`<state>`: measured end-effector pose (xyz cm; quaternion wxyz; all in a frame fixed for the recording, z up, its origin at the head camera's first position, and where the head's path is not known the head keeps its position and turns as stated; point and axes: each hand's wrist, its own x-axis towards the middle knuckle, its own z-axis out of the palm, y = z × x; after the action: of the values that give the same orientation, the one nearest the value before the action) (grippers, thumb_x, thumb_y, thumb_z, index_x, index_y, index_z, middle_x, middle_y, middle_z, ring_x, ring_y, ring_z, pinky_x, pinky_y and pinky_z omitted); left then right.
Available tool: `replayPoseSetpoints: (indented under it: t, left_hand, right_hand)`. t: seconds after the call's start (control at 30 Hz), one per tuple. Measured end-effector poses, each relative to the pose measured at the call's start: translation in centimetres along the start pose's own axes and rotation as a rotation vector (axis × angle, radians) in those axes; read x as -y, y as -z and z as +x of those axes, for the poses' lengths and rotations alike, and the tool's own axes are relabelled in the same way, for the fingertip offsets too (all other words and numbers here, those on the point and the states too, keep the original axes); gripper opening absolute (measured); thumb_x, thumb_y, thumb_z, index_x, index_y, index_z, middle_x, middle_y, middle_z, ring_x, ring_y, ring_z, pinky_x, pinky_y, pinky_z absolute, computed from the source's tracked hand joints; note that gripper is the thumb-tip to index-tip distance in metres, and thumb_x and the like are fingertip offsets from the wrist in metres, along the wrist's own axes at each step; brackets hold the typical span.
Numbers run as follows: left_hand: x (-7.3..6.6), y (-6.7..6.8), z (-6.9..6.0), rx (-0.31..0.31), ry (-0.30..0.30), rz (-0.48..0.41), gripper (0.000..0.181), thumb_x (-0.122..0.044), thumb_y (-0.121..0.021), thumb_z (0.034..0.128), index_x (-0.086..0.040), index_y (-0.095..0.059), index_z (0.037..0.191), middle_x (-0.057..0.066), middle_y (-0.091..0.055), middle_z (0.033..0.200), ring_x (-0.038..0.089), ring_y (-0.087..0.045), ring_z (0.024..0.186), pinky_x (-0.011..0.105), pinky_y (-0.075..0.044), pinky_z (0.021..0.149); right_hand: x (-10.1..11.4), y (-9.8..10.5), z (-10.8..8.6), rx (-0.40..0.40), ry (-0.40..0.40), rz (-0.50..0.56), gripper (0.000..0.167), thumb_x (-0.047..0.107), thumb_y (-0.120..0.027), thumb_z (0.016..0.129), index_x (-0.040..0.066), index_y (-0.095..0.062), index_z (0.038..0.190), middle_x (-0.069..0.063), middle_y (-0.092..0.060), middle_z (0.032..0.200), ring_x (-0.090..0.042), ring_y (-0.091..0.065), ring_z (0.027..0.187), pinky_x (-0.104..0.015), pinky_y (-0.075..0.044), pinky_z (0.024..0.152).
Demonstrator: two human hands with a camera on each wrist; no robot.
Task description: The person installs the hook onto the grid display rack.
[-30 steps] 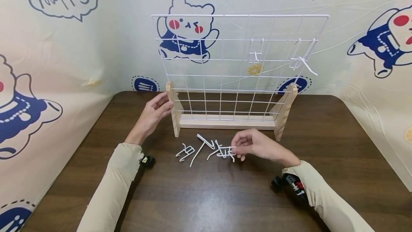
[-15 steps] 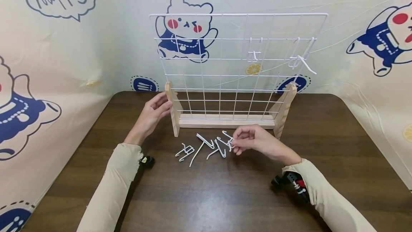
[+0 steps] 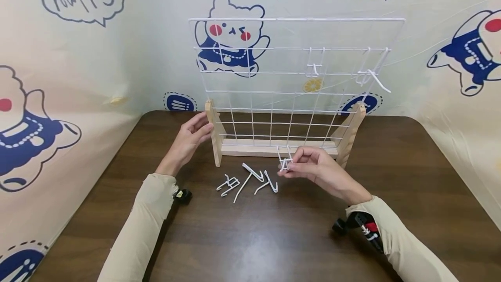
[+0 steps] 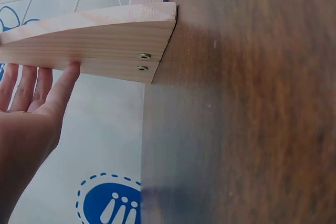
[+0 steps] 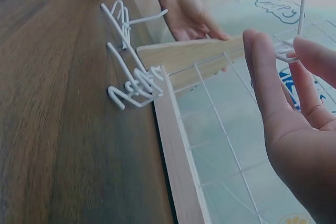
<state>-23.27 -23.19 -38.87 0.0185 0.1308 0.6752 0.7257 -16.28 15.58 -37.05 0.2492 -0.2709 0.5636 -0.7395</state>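
My right hand (image 3: 318, 169) pinches a white wire hook (image 3: 285, 161) between thumb and fingers, its two prongs pointing up, just in front of the stand's wooden base. In the right wrist view, the fingers partly cover this hook (image 5: 302, 14). My left hand (image 3: 189, 140) touches the left wooden side panel (image 3: 214, 134) of a white wire grid rack (image 3: 297, 19). Fairly straight fingertips rest against that panel (image 4: 105, 45) in the left wrist view. Three white hooks (image 3: 250, 175) lie on the table between my hands.
Two white hooks hang on the grid's upper right: a short one (image 3: 314, 66) and a long-armed one (image 3: 377, 81). The right wooden side panel (image 3: 351, 134) stands behind my right hand. A patterned backdrop (image 3: 148, 55) surrounds the dark wooden table (image 3: 219, 238).
My right hand has lifted one hook off the pile, up and away from me, and turned it so its prongs point upward. My left hand stays against the side panel.
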Motion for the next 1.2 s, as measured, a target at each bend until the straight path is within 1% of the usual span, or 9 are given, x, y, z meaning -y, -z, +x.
replayPoseSetpoints:
  t: [0.17,0.3,0.43,0.6,0.7,0.8,0.93,1.1,1.2]
  left_hand:
    - [0.1,0.0,-0.1,-0.002,-0.001,0.012,0.053,-0.016,-0.061,0.1003,-0.01,-0.042,0.15,0.017,-0.046,0.146,0.028,-0.05,0.129,0.032,-0.049,0.102]
    - [0.1,0.0,0.0,-0.013,-0.005,0.004,0.052,-0.016,-0.062,0.0999,-0.01,-0.044,0.148,0.016,-0.048,0.145,0.028,-0.051,0.129,0.032,-0.05,0.101]
    - [0.1,0.0,-0.1,-0.01,0.005,0.015,0.053,-0.018,-0.062,0.0998,-0.012,-0.044,0.149,0.014,-0.047,0.146,0.029,-0.049,0.131,0.034,-0.049,0.103]
    - [0.1,0.0,0.0,-0.005,0.015,0.024,0.054,-0.019,-0.063,0.0998,-0.013,-0.042,0.15,0.013,-0.046,0.148,0.029,-0.046,0.133,0.035,-0.048,0.104]
    - [0.1,0.0,0.1,0.002,0.007,0.019,0.054,-0.018,-0.062,0.1,-0.012,-0.042,0.15,0.015,-0.045,0.148,0.029,-0.047,0.133,0.034,-0.048,0.104]
    - [0.1,0.0,0.2,0.003,0.004,0.017,0.055,-0.017,-0.061,0.1003,-0.01,-0.041,0.151,0.018,-0.044,0.148,0.028,-0.048,0.131,0.033,-0.049,0.103]
    - [0.0,0.0,0.2,-0.017,0.012,0.019,0.056,-0.017,-0.062,0.1003,-0.007,-0.039,0.151,0.02,-0.043,0.148,0.026,-0.05,0.128,0.033,-0.049,0.103]
    - [0.0,0.0,0.2,-0.021,0.02,0.023,0.058,-0.017,-0.062,0.1003,-0.007,-0.038,0.152,0.021,-0.041,0.15,0.028,-0.049,0.13,0.039,-0.047,0.106]
    - [0.1,0.0,0.2,-0.02,0.023,0.02,0.058,-0.017,-0.062,0.1001,-0.008,-0.038,0.152,0.02,-0.041,0.15,0.028,-0.049,0.13,0.039,-0.047,0.106]
  right_hand:
    - [0.3,-0.4,0.2,0.008,0.01,0.011,0.003,-0.003,-0.055,0.099,-0.005,-0.058,0.098,-0.029,-0.068,0.112,-0.043,-0.065,0.109,-0.045,-0.052,0.098]
    - [0.8,-0.7,0.6,-0.019,0.014,0.014,0.003,-0.004,-0.056,0.099,-0.003,-0.058,0.099,-0.028,-0.068,0.111,-0.039,-0.067,0.107,-0.045,-0.052,0.097]
    - [1.3,-1.0,1.1,-0.07,0.039,0.011,0.003,-0.005,-0.058,0.097,-0.003,-0.06,0.098,-0.028,-0.069,0.108,-0.04,-0.068,0.106,-0.044,-0.054,0.094]
    - [2.0,-1.5,1.7,-0.153,0.111,-0.017,0.004,-0.004,-0.06,0.096,-0.002,-0.063,0.098,-0.025,-0.071,0.102,-0.037,-0.071,0.095,-0.04,-0.06,0.083]
    - [2.4,-2.1,1.9,-0.205,0.158,-0.028,0.006,-0.005,-0.061,0.096,0.0,-0.065,0.096,-0.023,-0.072,0.099,-0.035,-0.073,0.091,-0.038,-0.061,0.077]
    - [2.9,-3.0,1.9,-0.241,0.203,-0.037,0.007,-0.006,-0.061,0.095,0.0,-0.065,0.096,-0.021,-0.073,0.098,-0.035,-0.073,0.091,-0.039,-0.061,0.078]
    - [3.7,-4.1,2.1,-0.279,0.247,-0.035,0.008,-0.008,-0.061,0.094,-0.001,-0.063,0.095,-0.022,-0.072,0.098,-0.037,-0.072,0.091,-0.042,-0.061,0.08]
    - [4.4,-4.9,2.7,-0.311,0.255,-0.031,0.007,-0.007,-0.062,0.094,0.0,-0.062,0.094,-0.022,-0.072,0.097,-0.037,-0.072,0.091,-0.046,-0.059,0.083]
    - [4.7,-5.1,3.1,-0.327,0.269,-0.049,0.007,-0.006,-0.062,0.094,0.002,-0.063,0.094,-0.022,-0.073,0.1,-0.035,-0.073,0.09,-0.045,-0.061,0.079]
